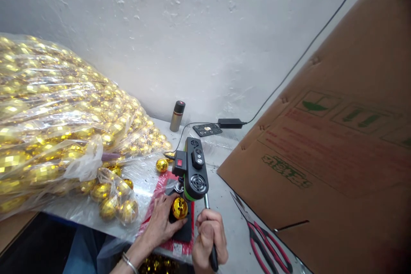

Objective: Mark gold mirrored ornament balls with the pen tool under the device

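A faceted gold ball ornament [180, 208] is between the thumb and fingers of my left hand [159, 221], beneath the front end of a small black bench machine [196, 162]. The top of that machine has round vents and a red switch [180, 162] at its side. Wrapped around the black grip of the machine's lever handle [213, 261] is my right hand [210, 237]. Under the machine lies a red plastic sheet [150, 218]. One loose gold ball [162, 165] rests just left of it. The underside of the held ball is hidden.
A large clear bag of gold balls [64, 111] fills the left side. A cardboard box [327, 150] leans in on the right, with red-handled scissors [266, 244] before it. Near the wall are a spray can [177, 115], a black flat panel [207, 130] and a power adapter [230, 123].
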`<state>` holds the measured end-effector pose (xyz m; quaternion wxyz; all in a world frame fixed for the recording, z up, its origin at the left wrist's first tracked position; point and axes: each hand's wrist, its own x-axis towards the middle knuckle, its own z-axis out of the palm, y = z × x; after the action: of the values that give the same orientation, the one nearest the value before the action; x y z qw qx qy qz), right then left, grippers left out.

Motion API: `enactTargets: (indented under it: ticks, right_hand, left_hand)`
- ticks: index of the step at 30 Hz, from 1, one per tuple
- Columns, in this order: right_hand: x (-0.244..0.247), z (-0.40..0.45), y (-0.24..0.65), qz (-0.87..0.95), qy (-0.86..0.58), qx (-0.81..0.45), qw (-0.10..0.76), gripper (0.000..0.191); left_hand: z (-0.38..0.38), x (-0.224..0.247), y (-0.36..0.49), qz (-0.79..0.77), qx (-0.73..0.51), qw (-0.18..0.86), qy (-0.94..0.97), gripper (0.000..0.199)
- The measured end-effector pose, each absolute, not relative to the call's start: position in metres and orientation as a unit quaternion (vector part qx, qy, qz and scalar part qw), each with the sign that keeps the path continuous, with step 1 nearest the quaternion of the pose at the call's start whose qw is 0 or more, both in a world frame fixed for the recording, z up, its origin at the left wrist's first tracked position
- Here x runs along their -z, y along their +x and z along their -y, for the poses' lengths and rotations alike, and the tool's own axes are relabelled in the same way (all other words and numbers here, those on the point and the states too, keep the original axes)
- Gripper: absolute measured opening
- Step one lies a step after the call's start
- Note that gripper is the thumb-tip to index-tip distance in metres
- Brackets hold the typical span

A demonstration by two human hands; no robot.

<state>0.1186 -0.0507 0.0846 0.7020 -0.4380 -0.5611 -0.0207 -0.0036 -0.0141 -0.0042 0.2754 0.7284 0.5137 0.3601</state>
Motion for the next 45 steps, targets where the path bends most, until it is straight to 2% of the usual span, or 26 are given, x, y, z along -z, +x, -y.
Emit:
enactTargets:
  ticks: [14, 20, 24, 28, 32, 35, 37, 39, 40, 41, 43, 45]
  right_hand:
    - [-0.08, 0.051, 0.121, 0.568, -0.42, 0.003, 0.708, 0.029]
    - [-0.059, 0.049, 0.127, 0.63, -0.419, 0.066, 0.651, 0.03]
    - [-0.049, 0.045, 0.129, 0.64, -0.408, 0.088, 0.645, 0.031]
    - [-0.079, 0.05, 0.132, 0.655, -0.405, 0.066, 0.635, 0.032]
    - [-0.14, 0.059, 0.131, 0.614, -0.479, -0.063, 0.624, 0.024]
    - [-0.165, 0.06, 0.13, 0.608, -0.486, -0.075, 0.624, 0.026]
    - [-0.163, 0.06, 0.13, 0.611, -0.477, -0.074, 0.628, 0.026]
    - [-0.153, 0.06, 0.13, 0.615, -0.469, -0.079, 0.629, 0.024]
    - [-0.147, 0.06, 0.13, 0.616, -0.466, -0.082, 0.63, 0.024]
    - [-0.141, 0.06, 0.13, 0.615, -0.463, -0.085, 0.633, 0.024]
    - [-0.135, 0.061, 0.129, 0.61, -0.46, -0.088, 0.639, 0.024]
    - [-0.134, 0.061, 0.128, 0.608, -0.458, -0.087, 0.643, 0.025]
  left_hand:
    - [0.013, 0.0, -0.004, -0.519, -0.342, 0.297, 0.725, 0.057]
    - [0.012, 0.001, -0.003, -0.521, -0.332, 0.295, 0.728, 0.061]
    - [0.012, 0.003, -0.002, -0.524, -0.327, 0.293, 0.73, 0.061]
    - [0.01, 0.002, -0.001, -0.523, -0.338, 0.287, 0.728, 0.06]
    - [0.016, 0.003, -0.007, -0.507, -0.352, 0.283, 0.734, 0.06]
    - [0.037, 0.014, -0.022, -0.482, -0.344, 0.263, 0.762, 0.06]
    - [0.051, 0.024, -0.035, -0.464, -0.333, 0.248, 0.782, 0.075]
    - [0.055, 0.025, -0.045, -0.459, -0.329, 0.245, 0.788, 0.106]
    - [0.051, 0.021, -0.047, -0.464, -0.334, 0.245, 0.783, 0.114]
    - [0.042, 0.014, -0.048, -0.476, -0.343, 0.244, 0.772, 0.113]
    - [0.01, -0.007, -0.045, -0.525, -0.373, 0.227, 0.73, 0.075]
    - [-0.032, -0.029, -0.037, -0.582, -0.386, 0.21, 0.685, 0.056]
